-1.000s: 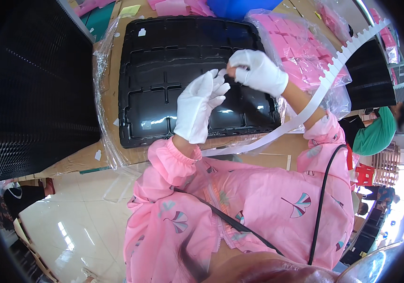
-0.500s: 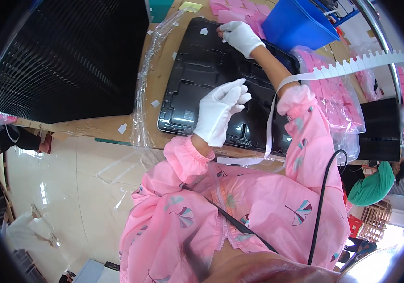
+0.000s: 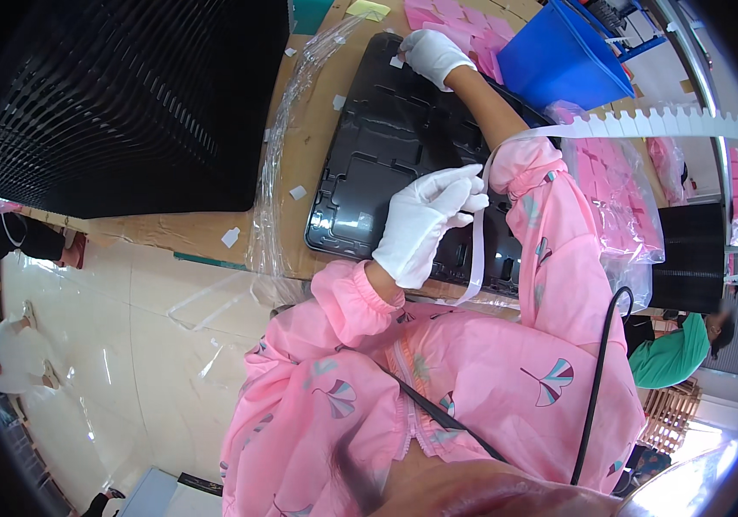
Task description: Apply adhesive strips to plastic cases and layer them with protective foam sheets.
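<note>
— Reaching far up the tray (image 3: pixel 369 164), the right hand (image 3: pixel 432 53) presses a small white label (image 3: pixel 396 62) onto its top corner, fingers curled down on it.

— And the left hand (image 3: pixel 425 222)?

— Gloved white too, resting on the tray's near half, fingers pinched narrowly on a long white strip (image 3: pixel 477 250) that hangs down past the tray's near edge and also runs off to the right with a toothed edge.

— Where's the tray?

— Flat on the brown table (image 3: pixel 295 164), black and moulded into compartments. Clear plastic film (image 3: pixel 276 164) lies along its left side, and a few loose white labels (image 3: pixel 298 192) sit on the table beside it.

— What else is around?

— A tall stack of black trays (image 3: pixel 127 95) to the left, a blue bin (image 3: pixel 558 60) at the upper right, pink bags (image 3: pixel 619 185) just right of the arm. Both sleeves are pink. Another person in green (image 3: pixel 669 355) is low at the right, well apart.
</note>
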`<state>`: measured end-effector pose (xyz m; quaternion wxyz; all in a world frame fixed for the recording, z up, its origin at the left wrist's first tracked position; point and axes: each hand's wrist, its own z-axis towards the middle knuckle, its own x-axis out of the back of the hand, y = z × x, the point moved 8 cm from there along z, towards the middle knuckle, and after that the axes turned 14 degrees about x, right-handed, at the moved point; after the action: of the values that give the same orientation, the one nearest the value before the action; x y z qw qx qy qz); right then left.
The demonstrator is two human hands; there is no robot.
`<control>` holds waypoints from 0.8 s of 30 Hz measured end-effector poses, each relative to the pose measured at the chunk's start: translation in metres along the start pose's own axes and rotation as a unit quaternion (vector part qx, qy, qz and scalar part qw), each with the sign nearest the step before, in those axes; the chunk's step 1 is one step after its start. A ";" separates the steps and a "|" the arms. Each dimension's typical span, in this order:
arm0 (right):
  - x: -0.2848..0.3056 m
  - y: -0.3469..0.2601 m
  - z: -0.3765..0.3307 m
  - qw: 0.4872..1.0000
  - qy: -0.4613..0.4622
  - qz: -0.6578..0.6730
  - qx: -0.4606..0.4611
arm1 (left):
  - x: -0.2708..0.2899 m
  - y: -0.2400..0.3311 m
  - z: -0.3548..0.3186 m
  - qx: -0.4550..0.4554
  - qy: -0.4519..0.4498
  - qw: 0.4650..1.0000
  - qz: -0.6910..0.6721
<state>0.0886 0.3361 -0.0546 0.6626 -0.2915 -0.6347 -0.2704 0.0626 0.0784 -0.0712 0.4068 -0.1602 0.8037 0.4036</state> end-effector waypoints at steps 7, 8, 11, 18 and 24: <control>0.004 -0.003 -0.005 0.998 -0.035 -0.044 -0.015 | -0.007 -0.002 -0.002 0.009 -0.012 1.000 -0.004; 0.008 -0.005 -0.008 0.999 -0.022 -0.043 -0.018 | -0.011 -0.002 -0.004 0.009 -0.012 1.000 -0.002; 0.023 -0.017 -0.018 0.999 0.017 -0.043 -0.020 | -0.015 -0.002 -0.005 0.005 -0.013 1.000 0.001; 0.036 -0.030 -0.033 0.996 0.071 -0.057 0.027 | -0.020 -0.001 -0.008 -0.001 -0.008 1.000 0.010; 0.031 -0.044 -0.044 0.994 0.077 -0.054 0.065 | -0.018 -0.004 -0.006 -0.016 -0.005 1.000 0.019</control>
<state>0.0879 0.2739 -0.0227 0.7113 -0.1919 -0.6129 -0.2856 0.0732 0.0701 -0.0573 0.4007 -0.1493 0.7982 0.4244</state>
